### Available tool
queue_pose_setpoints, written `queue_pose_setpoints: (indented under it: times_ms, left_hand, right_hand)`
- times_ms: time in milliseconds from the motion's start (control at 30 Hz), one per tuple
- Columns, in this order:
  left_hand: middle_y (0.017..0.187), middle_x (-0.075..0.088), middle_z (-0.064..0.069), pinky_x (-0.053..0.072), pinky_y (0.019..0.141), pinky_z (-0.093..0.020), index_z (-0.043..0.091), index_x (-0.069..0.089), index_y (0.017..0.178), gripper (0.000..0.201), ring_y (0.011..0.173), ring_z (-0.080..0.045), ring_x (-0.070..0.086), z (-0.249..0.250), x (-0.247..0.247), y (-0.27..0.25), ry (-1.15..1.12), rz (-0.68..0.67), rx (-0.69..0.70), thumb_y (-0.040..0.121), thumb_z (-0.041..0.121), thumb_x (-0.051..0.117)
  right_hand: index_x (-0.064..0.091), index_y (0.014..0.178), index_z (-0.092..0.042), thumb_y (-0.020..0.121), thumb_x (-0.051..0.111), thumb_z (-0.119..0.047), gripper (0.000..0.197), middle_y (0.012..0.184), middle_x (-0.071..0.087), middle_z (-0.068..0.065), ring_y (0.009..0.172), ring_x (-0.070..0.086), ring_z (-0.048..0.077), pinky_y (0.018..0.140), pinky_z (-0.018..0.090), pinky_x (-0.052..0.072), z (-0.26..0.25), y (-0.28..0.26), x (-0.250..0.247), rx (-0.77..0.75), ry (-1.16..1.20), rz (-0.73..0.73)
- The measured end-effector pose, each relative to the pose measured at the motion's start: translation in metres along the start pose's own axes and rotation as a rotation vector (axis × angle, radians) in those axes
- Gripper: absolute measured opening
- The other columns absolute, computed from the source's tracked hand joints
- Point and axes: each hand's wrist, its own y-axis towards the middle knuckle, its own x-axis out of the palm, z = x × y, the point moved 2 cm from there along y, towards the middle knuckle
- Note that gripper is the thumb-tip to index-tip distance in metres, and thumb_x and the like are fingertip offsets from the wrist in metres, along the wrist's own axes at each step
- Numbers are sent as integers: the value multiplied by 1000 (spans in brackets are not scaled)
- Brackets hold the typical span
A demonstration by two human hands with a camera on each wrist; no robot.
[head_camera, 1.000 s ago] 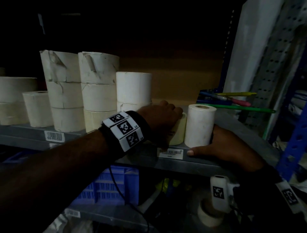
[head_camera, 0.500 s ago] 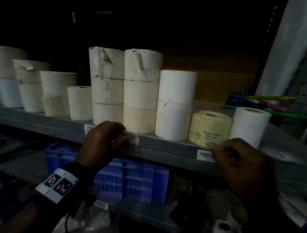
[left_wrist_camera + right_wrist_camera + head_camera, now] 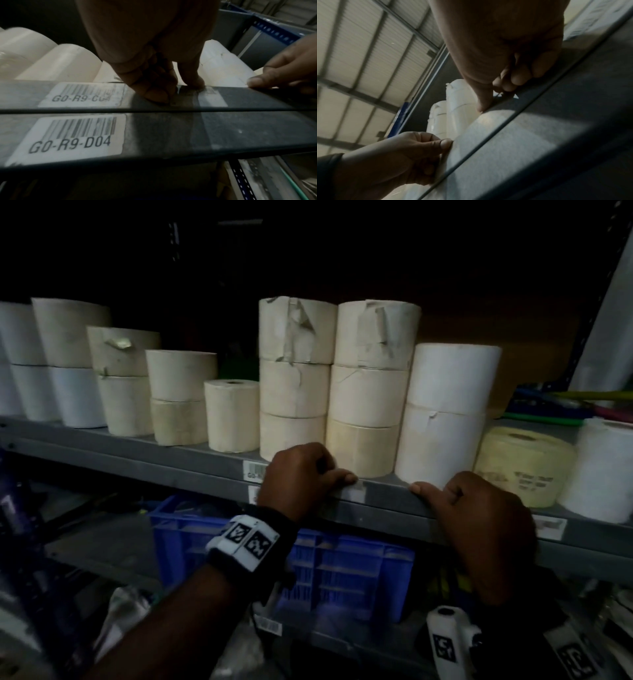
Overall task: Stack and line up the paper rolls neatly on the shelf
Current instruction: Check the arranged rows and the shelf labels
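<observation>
Paper rolls line the grey shelf (image 3: 137,453): two three-high cream stacks (image 3: 294,378) (image 3: 371,385), a two-high white stack (image 3: 448,405), a low yellow roll (image 3: 520,463) and a white roll (image 3: 603,470) at the right end. My left hand (image 3: 337,474) sits at the shelf's front edge below the cream stacks, fingers curled. Its thumb and a finger pinch a whitish label (image 3: 354,494) on the lip, seen close in the left wrist view (image 3: 178,88). My right hand (image 3: 435,491) rests curled on the edge below the white stack, holding nothing.
Lower cream and white stacks (image 3: 120,378) and a single roll (image 3: 233,416) fill the shelf's left part. Coloured pens (image 3: 565,405) lie at the back right. A blue crate (image 3: 342,570) sits on the level below. Barcode labels (image 3: 82,94) mark the lip.
A second ago my hands held the yellow roll and the white roll at the right end. Both let go and moved left to the shelf's front edge; the left now pinches the label.
</observation>
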Motion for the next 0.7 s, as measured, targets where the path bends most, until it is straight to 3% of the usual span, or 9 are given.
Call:
queue_pose_setpoints:
  times_ms: [133,233,300,367,467,533,567,633,700]
  left_hand:
    - [71,68,5,52,65,-29,20,64,68,39,71,-12,62,1,-1,8,-7,-89,-24,63,54,82]
    - [72,70,4,54,68,-32,19,67,72,31,71,-11,64,-4,-4,3,-86,-81,1,68,46,82]
    - [70,70,4,55,66,-35,18,68,73,29,69,-11,65,-20,-9,-7,-174,-8,-14,72,45,78]
    - [71,68,6,55,66,-36,21,67,75,26,69,-10,65,-44,-23,-15,-204,101,-36,77,46,72]
    - [81,64,9,55,67,-39,26,64,82,10,71,-9,61,-71,-68,-9,-55,307,35,83,32,72]
    - [93,61,4,55,69,-38,22,65,97,15,77,-13,59,-78,-105,12,132,351,119,84,27,71]
    - [105,61,-1,54,75,-39,20,64,107,27,88,-18,59,-78,-123,27,257,303,142,83,29,71]
    - [133,52,-7,50,93,-44,19,54,131,57,116,-27,52,-74,-146,59,546,75,170,79,34,74]
    - [147,42,-3,46,99,-37,25,44,141,71,126,-23,46,-65,-154,83,649,-202,155,79,36,75]
  right_hand:
    - [44,53,-17,78,68,-61,56,55,53,6,52,51,29,52,31,36,-4,1,-1,86,17,-39]
    - [48,52,-18,79,72,-53,50,52,52,4,49,50,27,50,32,42,-16,-4,-1,45,41,-37]
    - [52,55,-20,82,73,-46,43,51,53,4,47,51,26,49,35,46,-30,-12,7,-67,98,-17]
    - [53,57,-23,88,67,-47,42,50,50,-4,44,49,17,51,33,46,-44,-20,21,-211,189,-51]
    - [54,60,-29,88,63,-47,35,54,46,-13,49,47,2,54,23,43,-63,-20,45,-328,294,-202]
    - [55,67,-34,85,67,-48,26,58,47,-19,54,50,-2,56,15,43,-83,-19,59,-354,349,-308]
    - [57,73,-35,85,66,-51,22,61,47,-23,56,50,-5,57,11,41,-94,-18,65,-375,381,-345]
    - [59,96,-39,83,58,-60,25,74,53,-26,64,55,-9,61,8,46,-120,-16,77,-414,463,-434]
    - [45,120,-48,81,50,-68,45,89,59,-22,76,62,-3,67,18,56,-145,-9,86,-393,521,-551]
